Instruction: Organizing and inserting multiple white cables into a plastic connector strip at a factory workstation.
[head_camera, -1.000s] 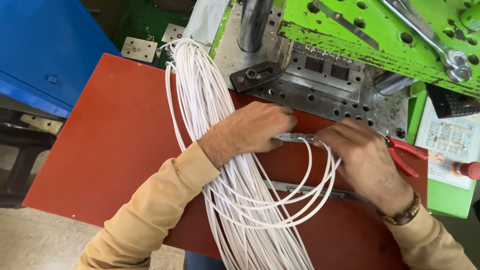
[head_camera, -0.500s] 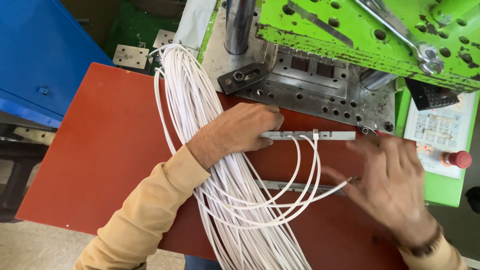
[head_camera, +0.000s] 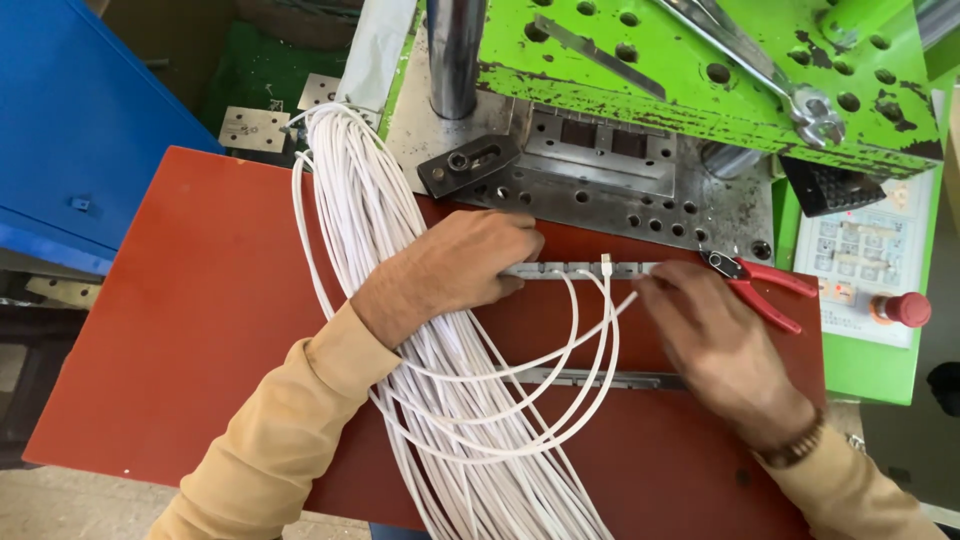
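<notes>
On the red tabletop (head_camera: 180, 330) before a green press machine (head_camera: 700, 80), the left hand (head_camera: 450, 270) grips a slotted metal bar (head_camera: 585, 270); the right hand (head_camera: 715, 340) pinches a white cable (head_camera: 610, 310) beside it, bundle (head_camera: 400, 300) lying left.

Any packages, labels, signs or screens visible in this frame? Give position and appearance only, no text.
Control panel: at the right, on the green machine's side beyond the red table; a pale rectangular faceplate with a grid of small buttons and tiny orange accents.
Red knob: at the panel's lower right corner; a round red cap.
No packages, signs or lit screens show.
</notes>
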